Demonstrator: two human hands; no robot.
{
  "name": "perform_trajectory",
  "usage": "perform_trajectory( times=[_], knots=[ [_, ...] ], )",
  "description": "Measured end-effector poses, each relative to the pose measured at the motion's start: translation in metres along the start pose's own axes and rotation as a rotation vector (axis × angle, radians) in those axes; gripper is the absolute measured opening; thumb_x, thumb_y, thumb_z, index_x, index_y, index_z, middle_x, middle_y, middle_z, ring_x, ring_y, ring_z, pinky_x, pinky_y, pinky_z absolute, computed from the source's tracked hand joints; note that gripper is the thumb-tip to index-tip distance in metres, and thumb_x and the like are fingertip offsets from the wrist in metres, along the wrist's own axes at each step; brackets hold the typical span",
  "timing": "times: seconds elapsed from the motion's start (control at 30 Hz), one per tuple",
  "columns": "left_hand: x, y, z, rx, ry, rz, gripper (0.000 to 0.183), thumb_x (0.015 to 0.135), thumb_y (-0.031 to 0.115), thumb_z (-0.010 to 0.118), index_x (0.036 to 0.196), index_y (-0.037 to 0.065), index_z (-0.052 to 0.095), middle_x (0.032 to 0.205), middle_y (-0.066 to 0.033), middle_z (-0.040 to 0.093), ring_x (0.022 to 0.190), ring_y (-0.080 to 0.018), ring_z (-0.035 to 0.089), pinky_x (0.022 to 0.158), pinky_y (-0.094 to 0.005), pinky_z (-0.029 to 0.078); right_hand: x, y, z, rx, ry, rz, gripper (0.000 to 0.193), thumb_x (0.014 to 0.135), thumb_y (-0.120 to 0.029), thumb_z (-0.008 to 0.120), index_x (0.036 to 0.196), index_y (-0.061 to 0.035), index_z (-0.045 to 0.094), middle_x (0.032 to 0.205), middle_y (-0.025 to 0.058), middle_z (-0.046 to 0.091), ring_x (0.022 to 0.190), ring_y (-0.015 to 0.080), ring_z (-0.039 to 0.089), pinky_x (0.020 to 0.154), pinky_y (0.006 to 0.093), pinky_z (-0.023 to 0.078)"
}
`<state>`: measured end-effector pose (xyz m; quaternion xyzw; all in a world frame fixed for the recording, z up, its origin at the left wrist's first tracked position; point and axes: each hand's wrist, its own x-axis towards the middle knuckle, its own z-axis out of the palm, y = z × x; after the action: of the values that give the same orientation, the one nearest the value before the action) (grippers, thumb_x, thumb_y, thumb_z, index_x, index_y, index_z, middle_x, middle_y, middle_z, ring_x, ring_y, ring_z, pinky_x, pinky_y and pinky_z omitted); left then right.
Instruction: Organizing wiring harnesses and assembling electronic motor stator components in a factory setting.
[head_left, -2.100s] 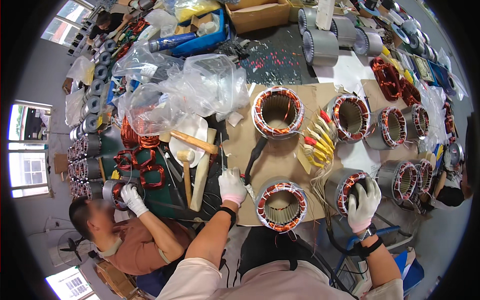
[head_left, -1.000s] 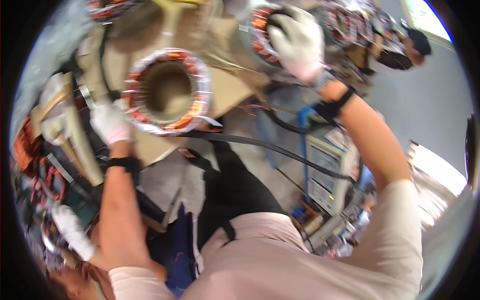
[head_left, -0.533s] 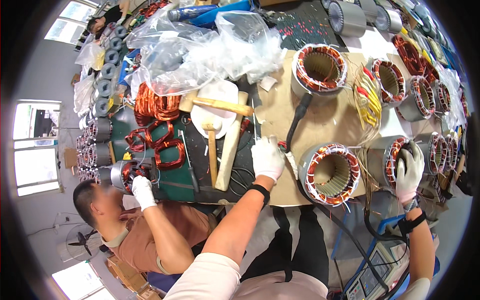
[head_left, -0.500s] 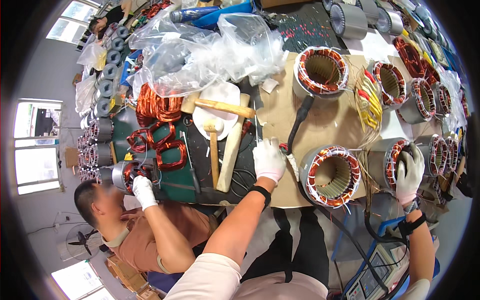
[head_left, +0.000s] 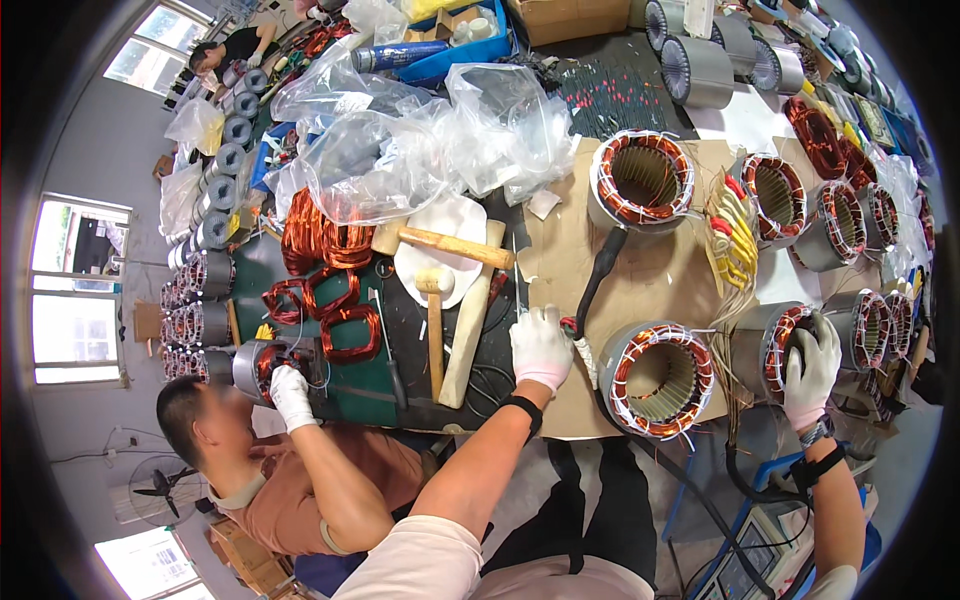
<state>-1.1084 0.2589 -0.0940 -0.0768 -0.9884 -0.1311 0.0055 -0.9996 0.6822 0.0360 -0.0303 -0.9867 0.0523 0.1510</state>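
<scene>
My left hand (head_left: 541, 348), in a white glove, lies on the seam between the dark mat and the cardboard, fingers stretched forward. Close to its fingertips is a white-wrapped lead end (head_left: 586, 364) with a red and green tip. At the right, my gloved right hand (head_left: 812, 372) grips the winding end of a grey motor stator (head_left: 752, 348) lying on its side, its fingers curled over the copper ring. Between my hands a second stator (head_left: 622, 390) stands upright, its copper winding laced with white cord. Behind it stands another upright stator (head_left: 608, 205) with a black sleeved cable (head_left: 602, 262).
Wooden-handled mallets (head_left: 435, 335) and copper coils (head_left: 350, 333) lie left of me. Crumpled clear plastic (head_left: 430, 140) covers the back. Yellow-sleeved leads (head_left: 735, 245) and more stators (head_left: 840, 228) stand right. A co-worker's gloved hand (head_left: 291, 398) works on a stator (head_left: 250, 370).
The view has tilted, so the table sits lower in the picture. Both my hands keep their places, the right one still on the stator.
</scene>
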Motion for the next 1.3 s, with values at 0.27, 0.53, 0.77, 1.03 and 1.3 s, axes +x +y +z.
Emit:
perform_trajectory(
  times=[0.27, 0.53, 0.77, 1.03, 1.3],
  knots=[
    [-0.002, 0.000, 0.003, 0.008, 0.022, 0.005, 0.024, 0.085, 0.012, 0.066, 0.107, 0.006, 0.059, 0.100, -0.0152, 0.061, 0.099, -0.0348, 0.060, 0.083, -0.0476, 0.045, -0.001, -0.001, 0.001, 0.004, -0.001, 0.006, 0.032, 0.086, -0.008, 0.062, 0.117, -0.0009, 0.067, 0.145, 0.0222, 0.057, 0.137, 0.0432, 0.049, 0.115, 0.0525, 0.037],
    [-0.004, -0.002, 0.010, 0.028, 0.029, 0.007, 0.031, 0.080, 0.017, 0.072, 0.107, 0.007, 0.060, 0.100, -0.0148, 0.062, 0.098, -0.0345, 0.061, 0.083, -0.0475, 0.047, -0.003, -0.001, 0.000, 0.008, 0.007, 0.003, 0.031, 0.087, -0.009, 0.062, 0.117, -0.0013, 0.067, 0.145, 0.0218, 0.057, 0.137, 0.0429, 0.050, 0.115, 0.0524, 0.036],
    [-0.003, -0.002, 0.009, 0.045, 0.016, 0.002, 0.031, 0.081, 0.017, 0.072, 0.107, 0.007, 0.060, 0.099, -0.0146, 0.062, 0.098, -0.0343, 0.061, 0.084, -0.0471, 0.047, -0.004, 0.001, 0.002, 0.001, 0.006, 0.003, 0.032, 0.087, -0.009, 0.062, 0.117, -0.0017, 0.067, 0.145, 0.0217, 0.057, 0.137, 0.0427, 0.050, 0.116, 0.0524, 0.036],
    [-0.002, 0.001, 0.004, 0.031, 0.009, 0.005, 0.023, 0.085, 0.012, 0.066, 0.106, 0.006, 0.061, 0.101, -0.0162, 0.061, 0.099, -0.0354, 0.061, 0.083, -0.0471, 0.046, -0.003, 0.002, 0.002, -0.009, 0.016, -0.009, 0.031, 0.087, -0.010, 0.063, 0.117, -0.0024, 0.067, 0.144, 0.0215, 0.057, 0.136, 0.0428, 0.050, 0.115, 0.0523, 0.037],
    [-0.002, 0.000, 0.004, 0.031, 0.024, 0.008, 0.023, 0.085, 0.012, 0.066, 0.106, 0.005, 0.060, 0.101, -0.0162, 0.061, 0.099, -0.0353, 0.061, 0.083, -0.0472, 0.046, -0.002, 0.001, 0.003, 0.006, 0.017, -0.008, 0.033, 0.086, -0.010, 0.063, 0.117, -0.0025, 0.067, 0.144, 0.0217, 0.057, 0.136, 0.0430, 0.050, 0.115, 0.0528, 0.037]
  ],
)
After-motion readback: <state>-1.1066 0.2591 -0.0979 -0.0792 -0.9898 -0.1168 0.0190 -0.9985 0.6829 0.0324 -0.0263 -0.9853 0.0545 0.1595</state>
